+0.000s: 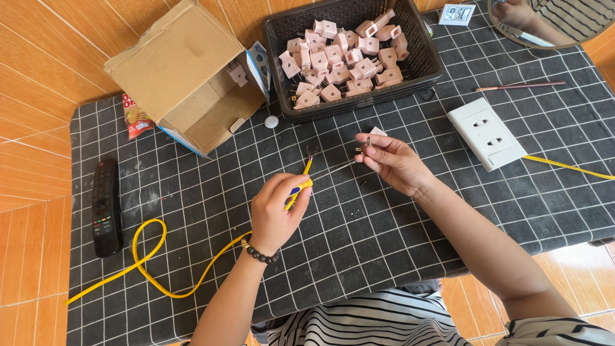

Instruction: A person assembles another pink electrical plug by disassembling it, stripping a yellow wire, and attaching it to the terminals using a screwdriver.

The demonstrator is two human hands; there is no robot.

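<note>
Pinching the yellow cable [192, 282] near its stripped end, my left hand [277, 211] is closed around it over the black checked mat [384, 243]. My right hand [391, 161] pinches a small pink plug part [375, 133] between fingertips, just below the black basket [426, 64] of pink plug halves [343, 61].
</note>
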